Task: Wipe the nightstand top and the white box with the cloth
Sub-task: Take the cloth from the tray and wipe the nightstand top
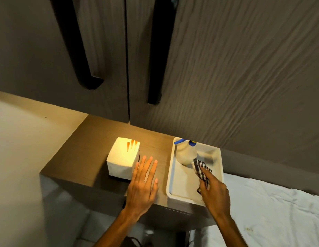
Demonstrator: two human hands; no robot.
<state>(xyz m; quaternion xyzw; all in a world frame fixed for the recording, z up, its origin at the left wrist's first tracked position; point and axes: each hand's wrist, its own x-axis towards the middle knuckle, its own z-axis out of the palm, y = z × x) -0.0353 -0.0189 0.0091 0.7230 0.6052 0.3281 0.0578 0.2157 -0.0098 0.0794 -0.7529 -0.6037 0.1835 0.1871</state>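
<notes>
A: One white tray (219,163) on the table (94,139), holding a spray bottle (186,154) with a blue top. The right hand (214,192) reaches into it, grip pinching a checkered cloth (201,169) just beside the bottle.

B: And the left hand (142,182)? Looks spread flat, fingers apart, next to the white box (122,157). Can't tell if it's touching the box. The box glows, so its marks are hard to read.
</notes>
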